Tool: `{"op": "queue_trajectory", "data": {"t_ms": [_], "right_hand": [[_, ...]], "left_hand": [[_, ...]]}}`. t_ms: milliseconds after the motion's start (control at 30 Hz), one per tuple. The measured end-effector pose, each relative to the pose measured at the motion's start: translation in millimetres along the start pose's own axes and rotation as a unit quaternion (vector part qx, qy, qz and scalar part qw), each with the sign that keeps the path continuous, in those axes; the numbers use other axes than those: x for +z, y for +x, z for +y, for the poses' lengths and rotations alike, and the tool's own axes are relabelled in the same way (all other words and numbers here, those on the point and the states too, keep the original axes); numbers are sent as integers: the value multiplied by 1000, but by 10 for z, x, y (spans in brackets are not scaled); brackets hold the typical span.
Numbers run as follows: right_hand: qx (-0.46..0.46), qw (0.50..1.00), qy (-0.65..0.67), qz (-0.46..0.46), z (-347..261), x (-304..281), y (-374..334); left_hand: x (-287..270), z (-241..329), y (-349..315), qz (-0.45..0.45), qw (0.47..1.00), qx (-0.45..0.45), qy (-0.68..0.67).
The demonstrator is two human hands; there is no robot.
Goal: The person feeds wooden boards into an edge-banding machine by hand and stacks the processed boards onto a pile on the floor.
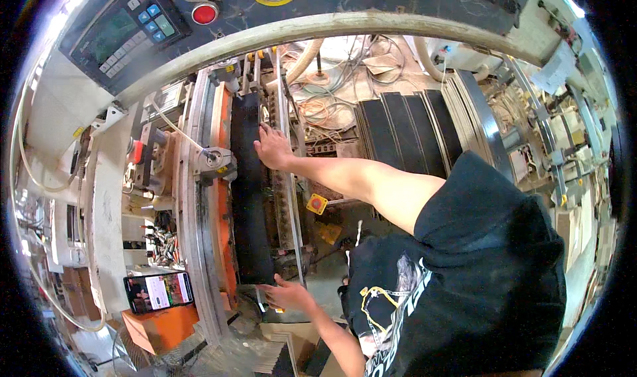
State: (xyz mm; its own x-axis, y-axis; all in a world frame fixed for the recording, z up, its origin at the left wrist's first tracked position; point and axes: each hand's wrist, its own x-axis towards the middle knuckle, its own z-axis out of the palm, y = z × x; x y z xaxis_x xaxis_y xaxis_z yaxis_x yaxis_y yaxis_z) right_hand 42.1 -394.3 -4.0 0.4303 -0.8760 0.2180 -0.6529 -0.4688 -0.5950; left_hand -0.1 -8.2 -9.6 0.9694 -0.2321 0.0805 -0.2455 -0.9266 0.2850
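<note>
A long black panel (249, 191) lies lengthwise in the machine, against an orange strip (224, 244) on its left. My right hand (273, 147) rests on the panel's right edge toward its far end, palm down with the fingers stretched out. At the panel's near end is my left hand (292, 295), its fingers apart and its thumb close to the corner. Whether its fingertips press on the end face, I cannot tell. A metal clamp head (215, 163) sits over the panel's left edge.
A control panel (126, 35) and a red stop button (205, 13) are on the beam above. Stacked black panels (405, 128) stand to the right. A yellow-framed red button (317, 204) sits beside the rail. A phone (158, 291) leans on an orange box (161, 327) at lower left.
</note>
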Motion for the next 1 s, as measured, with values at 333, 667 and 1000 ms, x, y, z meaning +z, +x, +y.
{"op": "queue_trajectory", "data": {"t_ms": [333, 667, 1000], "right_hand": [[-8, 997, 29, -66, -102, 47, -62], [11, 998, 53, -34, -129, 43, -90], [9, 999, 47, -11, -7, 89, -56]], "left_hand": [[-6, -43, -72, 7, 998, -32, 62], [-51, -35, -60, 0, 997, -25, 75], [114, -62, -79, 9, 998, -17, 56]]}}
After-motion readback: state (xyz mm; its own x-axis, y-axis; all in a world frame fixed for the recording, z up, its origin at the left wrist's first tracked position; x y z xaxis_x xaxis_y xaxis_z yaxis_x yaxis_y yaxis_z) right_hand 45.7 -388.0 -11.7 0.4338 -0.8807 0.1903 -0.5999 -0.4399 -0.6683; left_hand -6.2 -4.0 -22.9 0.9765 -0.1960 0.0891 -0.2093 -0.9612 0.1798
